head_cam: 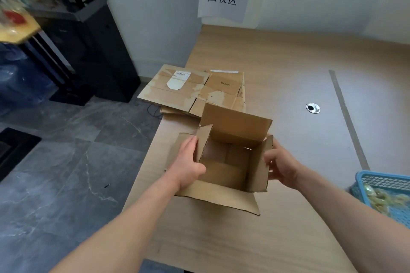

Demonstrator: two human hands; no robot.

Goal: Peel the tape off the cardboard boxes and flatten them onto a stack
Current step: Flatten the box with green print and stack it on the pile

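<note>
While left hand (188, 163) holds box (233, 128), stack (184, 93) behind.

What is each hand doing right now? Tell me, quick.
Left hand: closed, gripping the left flap of the open cardboard box.
Right hand: closed, gripping the box's right flap.

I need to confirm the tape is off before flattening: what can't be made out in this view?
Head view:
Box underside and outer walls: hidden by the box itself; tape there cannot be judged.
Right hand: partly behind the right flap.
Stack: lower sheets covered by upper ones; count unclear.
Label on it: print too small.
Basket: cut off by the right edge, contents blurred.
</note>
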